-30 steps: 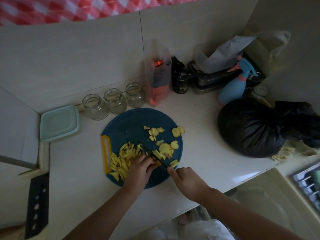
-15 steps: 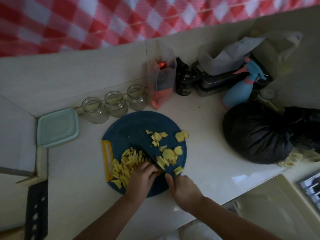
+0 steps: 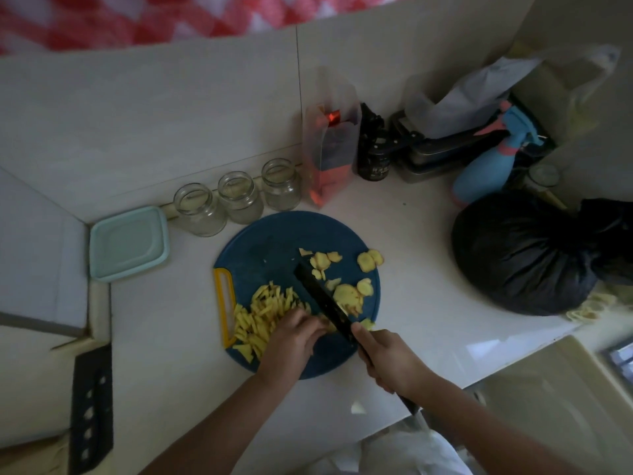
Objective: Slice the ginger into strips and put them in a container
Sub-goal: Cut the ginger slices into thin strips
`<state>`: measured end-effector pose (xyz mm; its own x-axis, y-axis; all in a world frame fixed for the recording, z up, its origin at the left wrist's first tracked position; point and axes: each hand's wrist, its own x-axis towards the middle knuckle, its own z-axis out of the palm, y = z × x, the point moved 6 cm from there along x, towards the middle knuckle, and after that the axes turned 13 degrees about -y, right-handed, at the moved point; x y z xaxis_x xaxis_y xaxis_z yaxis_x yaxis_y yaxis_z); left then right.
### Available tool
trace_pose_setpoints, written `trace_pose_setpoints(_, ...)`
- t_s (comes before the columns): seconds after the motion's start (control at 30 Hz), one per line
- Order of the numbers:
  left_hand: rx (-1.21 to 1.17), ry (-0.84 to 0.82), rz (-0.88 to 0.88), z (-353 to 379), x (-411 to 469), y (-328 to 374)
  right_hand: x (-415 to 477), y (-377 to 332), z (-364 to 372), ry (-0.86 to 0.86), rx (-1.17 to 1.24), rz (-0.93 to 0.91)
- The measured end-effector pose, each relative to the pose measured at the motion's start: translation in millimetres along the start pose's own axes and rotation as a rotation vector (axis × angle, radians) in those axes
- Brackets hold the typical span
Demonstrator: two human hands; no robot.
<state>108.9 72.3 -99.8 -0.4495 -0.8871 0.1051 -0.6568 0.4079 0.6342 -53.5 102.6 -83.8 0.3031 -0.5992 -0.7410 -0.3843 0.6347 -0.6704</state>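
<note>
Two hands are working over a round blue cutting board (image 3: 270,241) that is sitting on the pale desk (image 3: 411,252). Far to the left, a square teal container (image 3: 128,243) is sitting by the wall, well apart from the hands. Three glass jars (image 3: 239,197) are standing in a row just behind the board. A heap of ginger strips (image 3: 263,308) is lying on the left part of the board, beside its yellow handle (image 3: 224,303).

The left hand (image 3: 291,341) is resting right next to this heap and touching its right edge. Its fingers are curling down, and the fingertips (image 3: 317,329) are pressing on a small ginger piece (image 3: 328,326) that is mostly hiding under them.

A knife (image 3: 322,301) with a dark blade is slanting across the board just to the right of those fingertips, with its tip pointing toward the far side. Round ginger slices (image 3: 346,293) are lying to the right of the blade, and some are touching it.

The right hand (image 3: 387,361) is gripping the knife handle (image 3: 407,404) tight, with its fingers wrapping around it, at the near right edge of the board. The end of the handle is sticking out behind the hand. Farther right, a full black bag (image 3: 524,255) is sitting on the desk, well apart from the board.
</note>
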Motion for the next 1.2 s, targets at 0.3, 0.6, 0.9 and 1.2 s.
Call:
trace_pose_setpoints(0.3,0.071,-0.007,0.012,-1.9,-1.6,-1.0,-10.4,10.2,-2.5,0.045,-0.248,-0.065)
trace_pose_setpoints(0.6,0.114,-0.008,0.079,-6.2,-0.9,-0.2,-14.2,10.6,3.5,0.079,-0.292,-0.071)
trace_pose_setpoints(0.9,0.134,0.016,0.118,-9.7,0.8,2.3,-18.6,4.2,15.7,0.164,-0.474,-0.056)
trace_pose_setpoints(1.2,0.185,0.046,0.135,-9.4,4.3,1.7,1.0,12.0,26.3,0.238,-0.44,-0.032)
